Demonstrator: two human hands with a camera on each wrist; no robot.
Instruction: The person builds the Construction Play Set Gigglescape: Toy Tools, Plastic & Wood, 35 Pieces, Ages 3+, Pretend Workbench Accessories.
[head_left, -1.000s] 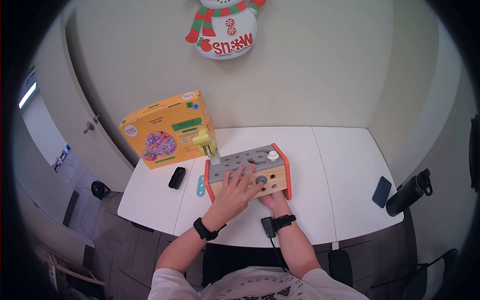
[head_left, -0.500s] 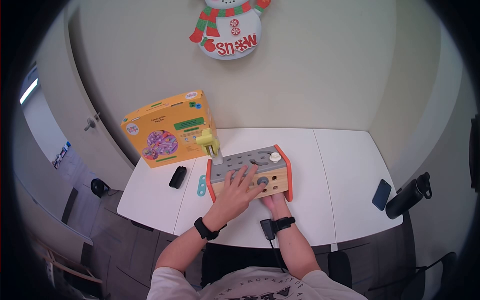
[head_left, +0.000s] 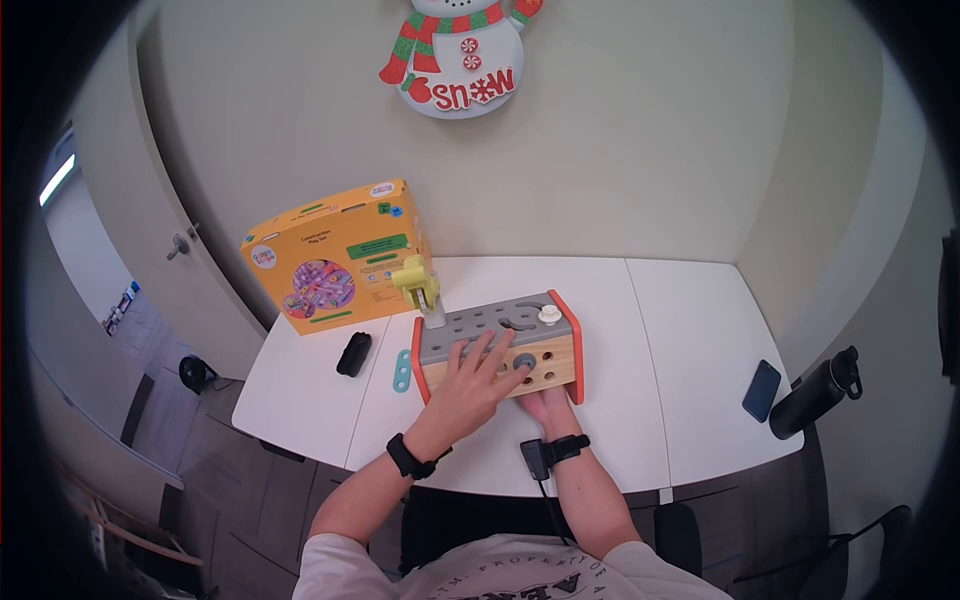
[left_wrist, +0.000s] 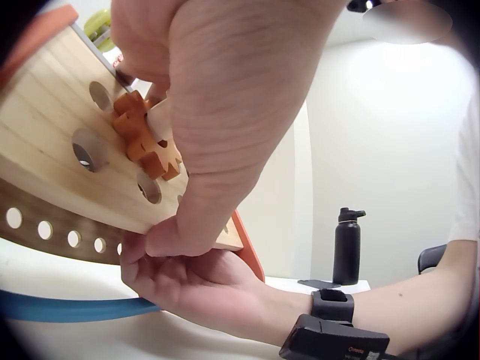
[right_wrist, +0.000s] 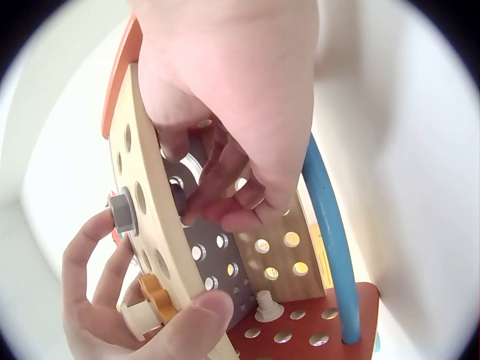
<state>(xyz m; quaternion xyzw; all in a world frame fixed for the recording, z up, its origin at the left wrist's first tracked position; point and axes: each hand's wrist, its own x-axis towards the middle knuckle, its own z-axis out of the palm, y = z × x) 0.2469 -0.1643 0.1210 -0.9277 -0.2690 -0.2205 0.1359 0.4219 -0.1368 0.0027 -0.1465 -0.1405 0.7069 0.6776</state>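
Observation:
A toy workbench of pale wood, with a grey top and red ends, stands on the table. My left hand grips its front: the index finger presses a grey bolt, other fingers reach the top, and the thumb braces the panel's edge. Beneath that hand an orange gear sits on the front with a cream bolt. My right hand reaches inside the workbench, its fingers pinching a dark round piece behind the panel, in line with the grey bolt. The fingers partly hide this piece.
A yellow toy vise stands at the workbench's top left, and a white knob at its top right. Left lie a teal strip and a black case. Behind is an orange box. A phone and bottle are right.
The head view has shifted slightly. Both hands and the workbench keep almost the same position.

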